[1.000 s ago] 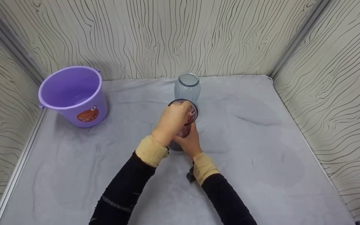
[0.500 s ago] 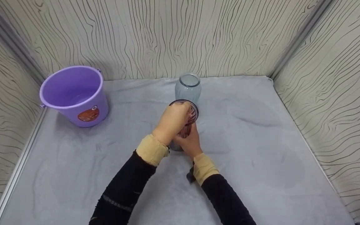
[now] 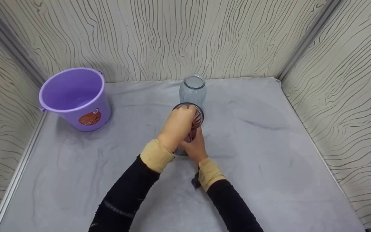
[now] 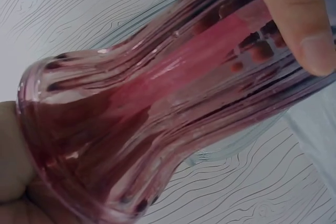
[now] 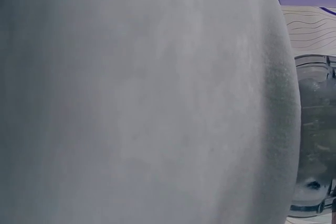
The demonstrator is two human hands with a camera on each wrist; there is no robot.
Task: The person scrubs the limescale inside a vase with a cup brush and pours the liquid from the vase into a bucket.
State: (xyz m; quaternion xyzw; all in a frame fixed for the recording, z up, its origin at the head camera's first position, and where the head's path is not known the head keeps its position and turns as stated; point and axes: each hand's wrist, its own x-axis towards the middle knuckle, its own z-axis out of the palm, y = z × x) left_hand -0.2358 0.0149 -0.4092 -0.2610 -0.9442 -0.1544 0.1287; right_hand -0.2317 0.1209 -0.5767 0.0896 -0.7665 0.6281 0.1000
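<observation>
Grey cloth (image 3: 269, 154) covers the table; at its middle both hands clasp a pink ribbed vase (image 3: 194, 120): left hand (image 3: 177, 127) curled round the neck, right hand (image 3: 195, 146) gripping the base, just before a clear glass jar (image 3: 193, 88).

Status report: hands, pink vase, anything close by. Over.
Left hand grips the pink ribbed glass vase at its mouth; right hand holds its lower body. Clear glass jar stands just behind it; purple bucket far left.

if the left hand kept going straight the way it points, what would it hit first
Probably the clear jar: the left hand grips the pink vase near its rim and points away toward the jar just behind, though the gap between them is unclear.
</observation>
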